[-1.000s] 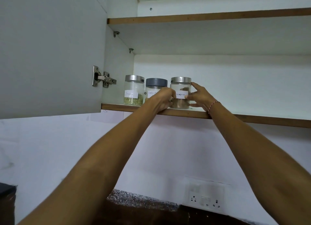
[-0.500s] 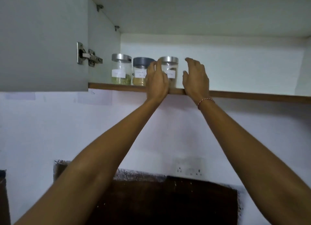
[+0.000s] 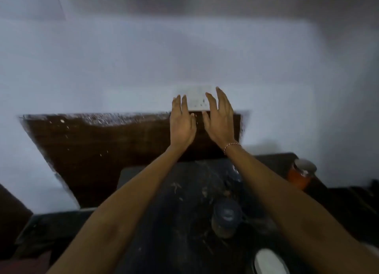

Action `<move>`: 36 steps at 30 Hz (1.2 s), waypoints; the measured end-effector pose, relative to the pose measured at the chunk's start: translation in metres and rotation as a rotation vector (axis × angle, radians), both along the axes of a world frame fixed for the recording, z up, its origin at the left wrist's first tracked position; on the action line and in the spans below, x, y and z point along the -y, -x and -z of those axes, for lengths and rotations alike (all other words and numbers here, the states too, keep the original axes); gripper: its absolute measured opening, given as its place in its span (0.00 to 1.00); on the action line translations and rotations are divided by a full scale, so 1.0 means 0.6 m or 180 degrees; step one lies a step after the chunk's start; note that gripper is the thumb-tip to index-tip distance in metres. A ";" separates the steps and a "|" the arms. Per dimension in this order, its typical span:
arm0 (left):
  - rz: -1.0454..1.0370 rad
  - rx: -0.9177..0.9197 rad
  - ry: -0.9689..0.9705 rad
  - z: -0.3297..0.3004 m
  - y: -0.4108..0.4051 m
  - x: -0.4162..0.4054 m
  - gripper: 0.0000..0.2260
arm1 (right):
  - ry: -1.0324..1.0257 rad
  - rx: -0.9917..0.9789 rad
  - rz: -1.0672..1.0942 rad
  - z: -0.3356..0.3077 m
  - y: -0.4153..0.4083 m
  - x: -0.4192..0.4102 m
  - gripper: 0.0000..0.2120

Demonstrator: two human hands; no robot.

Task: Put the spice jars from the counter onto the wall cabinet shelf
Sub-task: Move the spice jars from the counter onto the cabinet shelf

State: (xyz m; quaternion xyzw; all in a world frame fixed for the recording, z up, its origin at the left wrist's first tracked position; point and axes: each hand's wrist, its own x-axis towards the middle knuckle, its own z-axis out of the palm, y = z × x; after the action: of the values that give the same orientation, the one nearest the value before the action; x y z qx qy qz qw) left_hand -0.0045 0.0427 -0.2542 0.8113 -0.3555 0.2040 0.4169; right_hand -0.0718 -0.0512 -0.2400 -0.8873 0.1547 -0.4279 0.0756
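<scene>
My view has swung down and the picture is blurred. My left hand and my right hand are raised side by side in front of the wall, fingers spread, holding nothing. Below them on the dark counter stands a spice jar with a dark grey lid, between my forearms. A white-lidded jar sits at the bottom edge, partly cut off. The wall cabinet shelf and its jars are out of view.
A brown patch of wall sits behind the counter, with a white socket plate above it. An orange container with a pale rim stands at the right back of the counter.
Both hands have let go of the steel-lidded jar on the shelf and come down. The view dropped from the cabinet to the counter.
</scene>
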 end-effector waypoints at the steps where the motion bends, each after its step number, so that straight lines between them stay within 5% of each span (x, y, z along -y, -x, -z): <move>1: 0.0020 -0.0111 -0.0065 0.036 0.024 -0.003 0.24 | -0.0061 -0.0100 0.0046 0.036 0.025 -0.001 0.22; 9: 0.0590 -0.0892 -0.1645 0.306 0.217 -0.059 0.25 | -0.0493 -0.1797 -0.0471 0.305 0.234 -0.025 0.31; 16: 0.1131 -0.1714 -0.2046 0.365 0.289 -0.088 0.26 | -0.1073 -0.2906 -0.0701 0.364 0.310 -0.009 0.44; 22: 0.1434 -0.2095 -0.1686 0.358 0.290 -0.087 0.37 | -0.1657 -0.2683 -0.0641 0.362 0.286 -0.007 0.47; 27: 0.1440 -0.2830 -0.1004 0.346 0.283 -0.084 0.53 | -0.2511 -0.1537 -0.0264 0.357 0.270 -0.010 0.41; 33: 0.0790 -0.2495 -0.0604 0.327 0.282 -0.053 0.53 | -0.2572 -0.1011 -0.0286 0.314 0.238 -0.017 0.37; 36: 0.0505 -0.2849 0.0270 0.295 0.271 -0.031 0.45 | -0.2422 -0.0858 -0.0426 0.275 0.218 -0.028 0.36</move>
State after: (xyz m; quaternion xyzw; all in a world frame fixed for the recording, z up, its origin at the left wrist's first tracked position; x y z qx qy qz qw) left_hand -0.1670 0.0610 -0.4309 0.7721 -0.1928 -0.1849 0.5767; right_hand -0.2026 -0.0347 -0.4049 -0.8523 0.2524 -0.2141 0.4051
